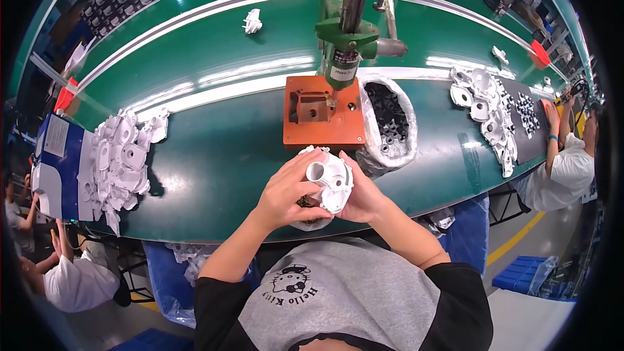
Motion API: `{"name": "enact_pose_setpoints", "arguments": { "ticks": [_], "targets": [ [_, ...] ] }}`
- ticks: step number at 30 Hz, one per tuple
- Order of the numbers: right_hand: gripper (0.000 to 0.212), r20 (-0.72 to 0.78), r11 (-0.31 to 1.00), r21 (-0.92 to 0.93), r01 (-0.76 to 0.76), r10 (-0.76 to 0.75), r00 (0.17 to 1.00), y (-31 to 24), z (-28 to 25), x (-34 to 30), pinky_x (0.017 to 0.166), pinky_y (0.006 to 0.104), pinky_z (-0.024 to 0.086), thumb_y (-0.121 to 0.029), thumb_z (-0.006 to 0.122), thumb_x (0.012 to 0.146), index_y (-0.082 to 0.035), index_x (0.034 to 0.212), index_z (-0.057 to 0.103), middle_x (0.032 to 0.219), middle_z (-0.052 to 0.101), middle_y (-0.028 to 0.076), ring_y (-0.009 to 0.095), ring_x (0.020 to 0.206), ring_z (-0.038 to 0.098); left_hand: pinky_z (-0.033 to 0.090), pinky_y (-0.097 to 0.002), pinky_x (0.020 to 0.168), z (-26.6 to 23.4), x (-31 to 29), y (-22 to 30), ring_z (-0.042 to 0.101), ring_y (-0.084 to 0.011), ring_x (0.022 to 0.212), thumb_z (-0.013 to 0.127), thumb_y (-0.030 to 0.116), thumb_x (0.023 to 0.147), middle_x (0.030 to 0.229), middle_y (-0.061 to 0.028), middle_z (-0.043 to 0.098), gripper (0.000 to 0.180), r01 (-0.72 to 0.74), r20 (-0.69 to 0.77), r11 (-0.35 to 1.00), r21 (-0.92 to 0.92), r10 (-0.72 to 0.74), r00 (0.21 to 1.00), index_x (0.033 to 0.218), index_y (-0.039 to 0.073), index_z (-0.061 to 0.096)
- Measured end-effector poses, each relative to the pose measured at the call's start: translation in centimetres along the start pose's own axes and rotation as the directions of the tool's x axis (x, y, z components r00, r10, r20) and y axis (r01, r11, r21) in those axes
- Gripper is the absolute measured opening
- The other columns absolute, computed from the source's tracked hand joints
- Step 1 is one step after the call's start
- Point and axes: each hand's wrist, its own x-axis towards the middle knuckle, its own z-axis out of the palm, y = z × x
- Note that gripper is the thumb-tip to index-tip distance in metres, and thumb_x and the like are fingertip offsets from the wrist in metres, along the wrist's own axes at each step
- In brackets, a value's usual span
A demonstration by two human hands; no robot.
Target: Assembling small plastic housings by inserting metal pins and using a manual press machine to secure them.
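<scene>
Between my two hands is a white plastic housing (pixel 338 196) with a round tube opening, held over the front edge of the green bench. My left hand (pixel 286 190) grips its left side, fingers over the top and thumb underneath. Wrapped round its right side is my right hand (pixel 361 196), its fingertips partly hidden behind the part. Just beyond my hands stands an orange fixture block (pixel 323 131) with a recessed pocket. Above it hangs the green and steel press head (pixel 342 58). Beside the block, a clear plastic bag (pixel 407 146) holds small black parts (pixel 385 114).
White housings (pixel 123 156) are heaped at the left beside a blue and white box (pixel 58 162). More white housings (pixel 484 107) lie at the right, near a dark mat with small black parts (pixel 526 114). One white part (pixel 252 21) rests on the far green belt. Co-workers sit at both sides.
</scene>
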Motion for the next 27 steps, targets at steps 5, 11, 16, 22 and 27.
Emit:
{"name": "enact_pose_setpoints", "arguments": {
  "ticks": [5, 11, 16, 22, 27],
  "targets": [
    [0.061, -0.14, 0.999, 0.046, 0.009, -0.002, 0.99, 0.5, -0.3, 0.3, 0.072, 0.0373, 0.055, -0.058, 0.026, 0.097, -0.012, 0.126, 0.051, 0.104, 0.065, 0.008, 0.024, 0.089, 0.066, 0.042, -0.0521, 0.098, 0.5, -0.7, -0.2, 0.054, -0.042, 0.116, 0.086, 0.032, 0.06, 0.12, -0.026, 0.058, 0.05, -0.032, -0.009, 0.999, -0.029, 0.032, 0.999, 0.091, 0.006, 0.056],
    [0.065, 0.022, 0.996, 0.082, -0.018, 0.016, 1.0, 1.0, -1.8, 0.6, 0.074, 0.0373, 0.055, -0.063, 0.025, 0.095, -0.011, 0.125, 0.052, 0.103, 0.065, 0.01, 0.024, 0.092, 0.066, 0.039, -0.0525, 0.1, 0.5, -0.9, -0.3, 0.052, -0.0424, 0.119, 0.086, 0.033, 0.061, 0.122, -0.0258, 0.057, 0.051, -0.015, 0.031, 0.998, -0.067, 0.018, 0.999, 0.093, 0.007, 0.056],
    [0.065, -0.087, 1.0, -0.005, 0.018, -0.018, 0.996, 1.3, -2.4, 0.5, 0.06, 0.0348, 0.052, -0.067, 0.024, 0.092, -0.017, 0.121, 0.053, 0.101, 0.065, 0.01, 0.022, 0.08, 0.065, 0.035, -0.0529, 0.103, 0.6, -0.5, 0.9, 0.05, -0.0388, 0.122, 0.084, 0.026, 0.062, 0.123, -0.0237, 0.057, 0.048, 0.06, 0.088, 0.997, 0.049, -0.064, 0.994, 0.097, 0.008, 0.056],
    [0.067, -0.241, 0.99, -0.043, -0.133, 0.119, 0.963, 0.7, -1.1, 0.0, 0.04, 0.0275, 0.031, -0.073, 0.021, 0.089, -0.02, 0.114, 0.053, 0.085, 0.061, 0.007, 0.017, 0.046, 0.045, 0.038, -0.0516, 0.102, 0.6, -0.6, 0.9, 0.054, -0.0372, 0.117, 0.078, 0.008, 0.06, 0.117, -0.0199, 0.06, 0.049, 0.077, 0.08, 0.994, 0.075, -0.083, 0.993, 0.104, 0.011, 0.057],
    [0.074, -0.089, 0.923, -0.378, -0.069, 0.038, 0.995, -0.6, -2.3, -1.4, 0.044, 0.0241, 0.029, -0.072, 0.02, 0.09, -0.01, 0.11, 0.055, 0.078, 0.062, 0.01, 0.013, 0.047, 0.039, 0.049, -0.0458, 0.089, -0.2, 0.4, 0.3, 0.062, -0.0381, 0.101, 0.077, 0.003, 0.064, 0.104, -0.0182, 0.065, 0.046, 0.089, 0.031, 0.995, -0.047, -0.087, 0.996, 0.106, 0.008, 0.059]
  ]
}}
